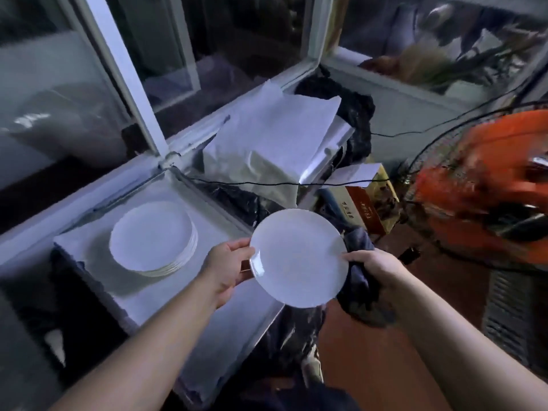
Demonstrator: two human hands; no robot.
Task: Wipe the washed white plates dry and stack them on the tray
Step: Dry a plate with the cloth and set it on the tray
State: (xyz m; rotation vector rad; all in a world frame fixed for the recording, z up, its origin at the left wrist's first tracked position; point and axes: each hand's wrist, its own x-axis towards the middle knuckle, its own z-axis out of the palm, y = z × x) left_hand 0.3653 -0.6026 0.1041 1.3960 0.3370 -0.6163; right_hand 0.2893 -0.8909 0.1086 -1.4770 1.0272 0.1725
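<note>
I hold one white plate (pixel 299 259) in the air with both hands, its face turned up toward me. My left hand (pixel 226 268) grips its left rim. On the right rim sits my right hand (pixel 375 269), which also clutches a dark cloth (pixel 360 289) that hangs behind and below the plate. To the left, a stack of several white plates (pixel 152 237) rests on a white flat surface (pixel 207 315) that may be the tray.
A window frame (pixel 127 75) runs behind the stack. White sheets (pixel 275 134) cover a raised block at centre, over black plastic bags (pixel 355 111). An orange fan (pixel 486 197) with cables stands at right. Boxes (pixel 370 203) lie on the reddish floor (pixel 379 360).
</note>
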